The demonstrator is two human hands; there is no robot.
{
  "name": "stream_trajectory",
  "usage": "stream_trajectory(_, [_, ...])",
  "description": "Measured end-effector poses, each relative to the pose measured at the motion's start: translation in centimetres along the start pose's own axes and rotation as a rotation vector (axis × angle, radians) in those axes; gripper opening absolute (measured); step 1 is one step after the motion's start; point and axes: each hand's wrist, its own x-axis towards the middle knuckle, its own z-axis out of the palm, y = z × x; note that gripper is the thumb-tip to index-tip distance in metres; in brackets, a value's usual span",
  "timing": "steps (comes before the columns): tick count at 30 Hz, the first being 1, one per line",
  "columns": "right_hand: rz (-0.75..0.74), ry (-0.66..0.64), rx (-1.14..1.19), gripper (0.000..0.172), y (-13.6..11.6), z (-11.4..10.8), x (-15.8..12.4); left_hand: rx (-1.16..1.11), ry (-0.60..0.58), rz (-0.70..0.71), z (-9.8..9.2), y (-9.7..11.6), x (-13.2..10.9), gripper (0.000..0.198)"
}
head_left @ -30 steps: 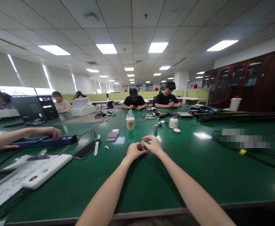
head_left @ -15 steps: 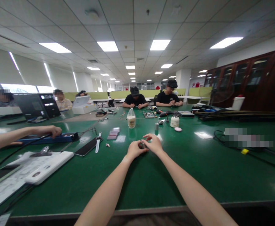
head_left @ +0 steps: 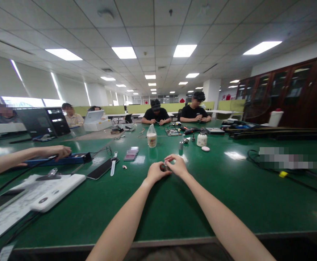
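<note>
My left hand (head_left: 156, 173) is curled round a small dark metallic object (head_left: 166, 168), low over the green table (head_left: 185, 210). From the other side, my right hand (head_left: 177, 166) has its thumb and fingertips pinched at the top of the same object, which the fingers mostly hide. Just beyond my hands stand a small metal cylinder (head_left: 181, 146) and a white patterned jar (head_left: 201, 139) with a pink lid (head_left: 205, 149) beside it. A cup in a plastic bag (head_left: 151, 139) stands farther back.
Left lie a white power bank-like device (head_left: 57, 192), a clipboard, a black tablet (head_left: 100, 169), a watch (head_left: 113, 166) and an earbud (head_left: 124, 167). Another person's hand (head_left: 62, 152) rests on a blue bar. Cables (head_left: 272, 168) lie right. Two people sit across the table.
The fingers of my right hand have closed in slightly on the small object. My left hand keeps its hold. The view has shifted very slightly.
</note>
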Motion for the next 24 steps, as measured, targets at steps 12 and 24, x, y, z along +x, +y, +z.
stream_trajectory(12, [0.212, 0.102, 0.01, 0.017, 2.3, -1.6, 0.8, 0.01, 0.015, -0.016, -0.2, 0.5, -0.2, 0.044])
stream_trajectory(24, [0.326, -0.068, -0.186, 0.018, 5.7, -1.7, -0.7, 0.03, 0.013, -0.02, -0.4, 0.8, -0.3, 0.043])
